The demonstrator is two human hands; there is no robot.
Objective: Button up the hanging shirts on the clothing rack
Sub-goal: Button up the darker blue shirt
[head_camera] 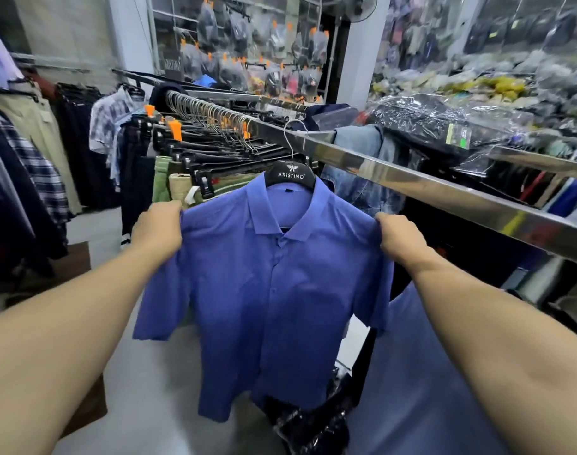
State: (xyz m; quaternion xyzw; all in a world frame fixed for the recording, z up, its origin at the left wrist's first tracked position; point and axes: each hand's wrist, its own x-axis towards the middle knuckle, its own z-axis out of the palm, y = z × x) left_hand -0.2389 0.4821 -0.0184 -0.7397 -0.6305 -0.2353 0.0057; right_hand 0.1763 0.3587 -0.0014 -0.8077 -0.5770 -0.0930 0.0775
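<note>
With my left hand (157,229) and right hand (399,238) pinching the blue short-sleeved shirt's (264,297) shoulders, a hard tug could unhook its black hanger (291,174) from the steel rail (411,188).

We read "ARISTINO" in white letters on the black hanger (291,175) carrying the blue shirt (274,290), above and between both grips. The dark sign (173,65) far beyond bore lettering too blurred to read.
</note>
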